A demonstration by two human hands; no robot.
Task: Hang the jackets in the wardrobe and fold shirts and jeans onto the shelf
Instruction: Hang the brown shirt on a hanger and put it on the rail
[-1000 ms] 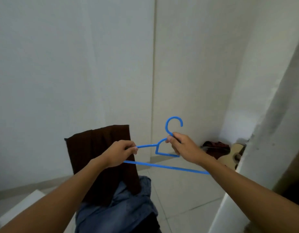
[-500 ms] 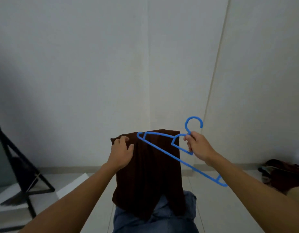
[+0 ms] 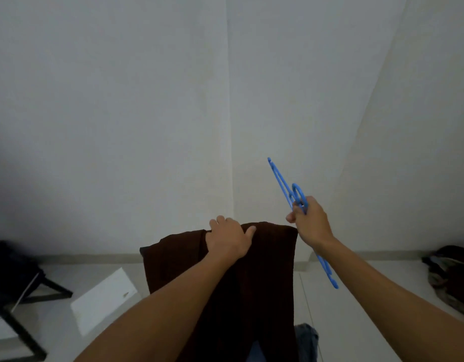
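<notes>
blue hanger [image 3: 280,181] runs 11-to-5 o'clock | right hand [image 3: 309,221] fingers wrapped round its neck | left hand [image 3: 228,239] clutching top of brown garment [image 3: 267,278]

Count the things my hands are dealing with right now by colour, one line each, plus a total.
Blue: 1, the hanger in the right hand
Dark brown: 1, the garment gripped by the left hand
Denim blue: 1, the cloth below
Total: 3

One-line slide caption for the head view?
Left hand grips a dark brown garment while the right hand holds a blue hanger.
</notes>
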